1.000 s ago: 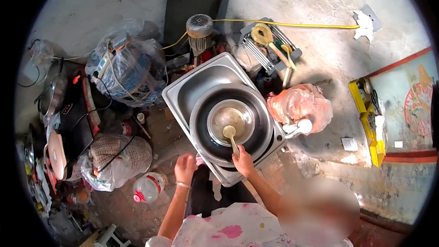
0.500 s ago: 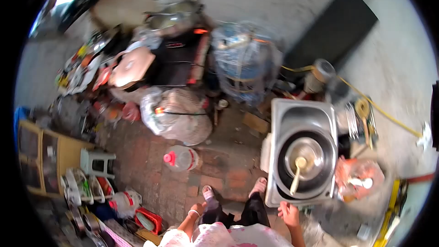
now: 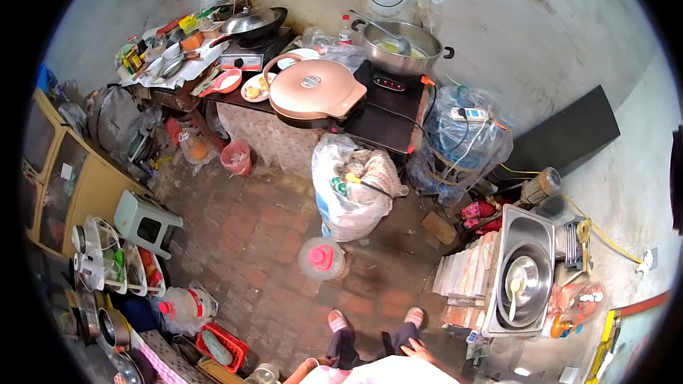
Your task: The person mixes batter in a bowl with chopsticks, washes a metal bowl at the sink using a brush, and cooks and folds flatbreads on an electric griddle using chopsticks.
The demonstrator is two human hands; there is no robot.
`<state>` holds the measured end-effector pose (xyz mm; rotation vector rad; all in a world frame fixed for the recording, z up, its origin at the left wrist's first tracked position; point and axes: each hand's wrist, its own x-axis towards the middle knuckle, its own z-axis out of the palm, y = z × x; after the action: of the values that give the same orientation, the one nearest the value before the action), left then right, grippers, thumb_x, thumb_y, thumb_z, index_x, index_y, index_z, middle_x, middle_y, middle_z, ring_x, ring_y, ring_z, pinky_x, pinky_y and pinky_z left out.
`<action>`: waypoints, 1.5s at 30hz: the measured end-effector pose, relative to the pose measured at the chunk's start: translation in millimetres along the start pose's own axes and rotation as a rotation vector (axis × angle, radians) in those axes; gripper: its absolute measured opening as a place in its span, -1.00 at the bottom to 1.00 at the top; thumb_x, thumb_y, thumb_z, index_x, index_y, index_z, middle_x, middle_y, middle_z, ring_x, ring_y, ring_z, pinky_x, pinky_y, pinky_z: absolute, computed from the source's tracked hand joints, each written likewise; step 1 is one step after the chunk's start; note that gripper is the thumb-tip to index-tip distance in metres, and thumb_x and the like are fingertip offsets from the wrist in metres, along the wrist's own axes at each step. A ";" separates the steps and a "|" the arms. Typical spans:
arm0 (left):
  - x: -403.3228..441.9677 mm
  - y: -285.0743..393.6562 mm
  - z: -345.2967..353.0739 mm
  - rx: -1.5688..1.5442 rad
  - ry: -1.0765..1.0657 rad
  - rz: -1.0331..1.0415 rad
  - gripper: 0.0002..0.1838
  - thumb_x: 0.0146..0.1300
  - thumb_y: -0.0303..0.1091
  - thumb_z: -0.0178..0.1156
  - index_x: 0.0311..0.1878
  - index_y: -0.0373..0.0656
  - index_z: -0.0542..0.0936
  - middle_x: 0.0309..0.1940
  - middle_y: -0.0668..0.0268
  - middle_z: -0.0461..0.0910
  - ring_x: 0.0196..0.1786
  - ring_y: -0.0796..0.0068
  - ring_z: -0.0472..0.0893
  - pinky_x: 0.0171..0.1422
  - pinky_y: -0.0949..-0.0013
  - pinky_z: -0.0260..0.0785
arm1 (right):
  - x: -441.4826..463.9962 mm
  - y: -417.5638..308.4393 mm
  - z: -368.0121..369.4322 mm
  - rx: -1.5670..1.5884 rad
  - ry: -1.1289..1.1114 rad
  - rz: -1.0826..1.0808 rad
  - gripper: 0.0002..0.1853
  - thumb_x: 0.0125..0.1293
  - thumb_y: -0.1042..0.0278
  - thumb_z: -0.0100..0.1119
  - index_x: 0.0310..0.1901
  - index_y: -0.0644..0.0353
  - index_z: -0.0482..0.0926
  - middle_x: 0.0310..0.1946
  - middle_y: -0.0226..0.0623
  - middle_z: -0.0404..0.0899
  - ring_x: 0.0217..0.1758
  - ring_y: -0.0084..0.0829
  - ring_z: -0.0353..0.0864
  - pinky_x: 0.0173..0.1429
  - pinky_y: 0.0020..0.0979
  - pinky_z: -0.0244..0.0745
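Observation:
My right hand (image 3: pixel 418 352) rests against my right thigh, its fingers stretched and holding nothing. My left hand (image 3: pixel 313 364) hangs by my left leg, a pale band at the wrist; its fingers are mostly hidden by my clothing. On the brick floor ahead of my feet stands a clear plastic jug (image 3: pixel 307 267) with a pink cap. To my right is a steel sink (image 3: pixel 492 320) on stacked tiles (image 3: pixel 462 270). In it sit a large dark-rimmed basin (image 3: pixel 538 291) and a smaller steel bowl (image 3: pixel 525 270) holding a pale ladle (image 3: pixel 513 302).
A table ahead bears a closed pinkish electric griddle (image 3: pixel 313 96) and a two-handled pot (image 3: pixel 420 67) with a ladle. A stuffed plastic bag (image 3: pixel 348 206) stands before it. A grey stool (image 3: pixel 142 217), a dish rack (image 3: pixel 117 277) and a red basket (image 3: pixel 238 355) line the left.
My view has swung left, moving the sink farther right and showing more of the table. My right hand has gone from beside the sink's near edge to my thigh.

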<state>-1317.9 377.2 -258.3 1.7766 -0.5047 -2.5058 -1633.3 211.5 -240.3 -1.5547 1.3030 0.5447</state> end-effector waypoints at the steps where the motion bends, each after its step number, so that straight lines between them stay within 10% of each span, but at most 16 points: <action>1: -4.1 -8.1 -5.3 -0.029 -0.018 0.032 -0.23 0.01 0.15 0.05 0.13 -0.32 0.28 0.03 0.06 0.39 0.07 0.25 0.39 0.13 0.32 0.21 | -9.6 -47.0 -14.3 0.039 -0.015 0.019 -0.19 0.04 -0.30 -0.06 0.25 0.05 0.08 0.26 0.03 -0.08 0.32 -0.04 -0.08 0.31 -0.19 -0.09; 10: -36.0 -35.9 -51.0 -0.280 0.019 0.370 -0.35 0.06 -0.02 0.12 0.10 -0.34 0.31 -0.01 0.08 0.42 0.01 0.31 0.43 0.08 0.38 0.25 | 40.2 -185.9 -29.0 0.111 -0.242 -0.121 -0.22 0.17 -0.22 -0.16 0.20 0.33 0.09 0.24 -0.07 0.05 0.33 -0.24 -0.02 0.33 -0.39 -0.08; 16: -89.7 -59.0 -99.7 -0.624 0.679 0.335 -0.44 0.07 -0.18 0.17 0.06 -0.35 0.33 -0.11 0.14 0.48 -0.11 0.42 0.48 -0.07 0.45 0.34 | 101.3 -245.8 -4.6 0.086 0.033 -0.453 -0.57 0.15 0.00 0.01 -0.29 0.30 0.50 -0.51 -0.22 0.52 -0.45 -0.46 0.43 -0.33 -0.35 0.32; 22: -121.0 -107.0 -170.0 -1.133 0.941 0.128 -0.69 0.11 -0.32 0.08 -0.10 -0.23 0.38 -0.34 0.24 0.50 -0.41 0.33 0.54 -0.44 0.28 0.42 | 130.1 -306.0 -13.7 0.190 0.049 -0.434 -0.68 0.11 0.14 0.12 -0.30 0.28 0.52 -0.48 -0.26 0.56 -0.40 -0.50 0.51 -0.30 -0.44 0.41; 30: -123.8 -161.0 -298.9 -1.034 0.807 0.200 -0.73 0.09 -0.40 0.08 -0.14 -0.30 0.38 -0.41 0.15 0.46 -0.37 0.14 0.54 -0.40 0.18 0.45 | 180.5 -430.9 -9.3 0.129 0.059 -0.206 -0.69 0.02 0.10 0.19 -0.49 0.23 0.58 -0.61 -0.23 0.56 -0.49 -0.48 0.56 -0.40 -0.41 0.44; 34: -162.1 -169.9 -384.3 -1.360 0.685 0.267 -0.91 0.11 -0.42 0.00 -0.35 -0.23 0.41 -0.61 0.23 0.45 -0.59 0.33 0.48 -0.59 0.29 0.34 | 176.3 -512.5 4.8 0.162 0.295 -0.444 -0.80 0.08 0.30 0.17 -0.47 0.28 0.54 -0.68 -0.36 0.51 -0.63 -0.61 0.48 -0.57 -0.54 0.35; 38: -142.5 -204.1 -489.5 -0.784 0.818 0.369 -0.89 0.14 -0.41 -0.03 -0.28 -0.19 0.40 -0.62 0.26 0.47 -0.58 0.35 0.52 -0.62 0.33 0.34 | 142.5 -588.2 -13.8 0.147 0.308 -0.378 -0.79 0.05 0.27 0.20 -0.47 0.27 0.55 -0.68 -0.33 0.53 -0.62 -0.55 0.50 -0.55 -0.49 0.37; 45: -181.7 -119.9 -579.7 -0.923 0.742 0.665 -0.90 0.17 -0.39 -0.03 -0.26 -0.16 0.40 -0.47 0.27 0.52 -0.52 0.44 0.54 -0.49 0.32 0.42 | 152.5 -658.4 -50.1 0.065 0.573 -0.380 -0.74 -0.02 0.17 0.20 -0.48 0.24 0.54 -0.63 -0.17 0.52 -0.53 -0.28 0.55 -0.44 -0.34 0.39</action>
<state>-700.0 386.7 -297.1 1.5673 0.1106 -1.1682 -994.5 47.4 -84.5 -1.9203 1.3630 -0.1999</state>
